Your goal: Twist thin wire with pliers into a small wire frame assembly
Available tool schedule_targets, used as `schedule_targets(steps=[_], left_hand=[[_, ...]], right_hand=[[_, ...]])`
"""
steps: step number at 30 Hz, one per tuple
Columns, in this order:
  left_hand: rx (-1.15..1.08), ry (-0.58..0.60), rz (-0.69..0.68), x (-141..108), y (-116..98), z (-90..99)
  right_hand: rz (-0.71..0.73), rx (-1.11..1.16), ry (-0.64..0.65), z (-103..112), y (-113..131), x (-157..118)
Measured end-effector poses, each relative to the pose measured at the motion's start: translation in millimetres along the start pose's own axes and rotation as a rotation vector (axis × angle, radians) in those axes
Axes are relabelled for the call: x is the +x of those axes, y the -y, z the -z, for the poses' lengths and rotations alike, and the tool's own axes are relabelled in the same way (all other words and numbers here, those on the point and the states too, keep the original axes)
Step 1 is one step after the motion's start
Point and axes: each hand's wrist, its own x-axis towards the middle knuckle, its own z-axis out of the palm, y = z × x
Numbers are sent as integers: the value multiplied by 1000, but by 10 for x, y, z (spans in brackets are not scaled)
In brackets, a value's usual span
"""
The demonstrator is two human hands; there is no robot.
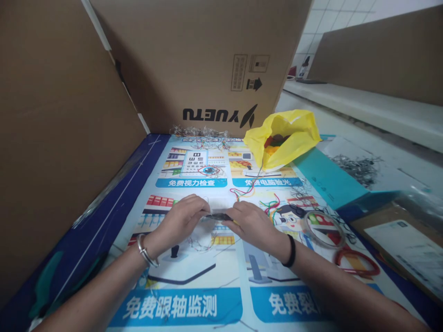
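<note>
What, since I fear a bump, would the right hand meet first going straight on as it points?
Likely the left hand, just past the dark tool that the right hand holds; depth is unclear.

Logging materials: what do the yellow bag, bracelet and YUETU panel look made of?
Bag: thin matte plastic or nonwoven fabric, unclear which; crumpled folds.
Bracelet: polished metal, likely; silvery with bright highlights.
Panel: matte cardboard, probably; brown with black print.
</note>
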Motion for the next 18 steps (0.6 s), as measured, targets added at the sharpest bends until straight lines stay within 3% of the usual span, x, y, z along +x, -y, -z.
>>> schedule_targets(steps=[10, 18], left_hand=[[103, 77, 0, 15, 7, -31], [162, 48, 37, -13, -38, 24]], right_hand=[[-12, -18, 49, 34, 47, 6], [-107, -78, 93, 149, -2, -28]])
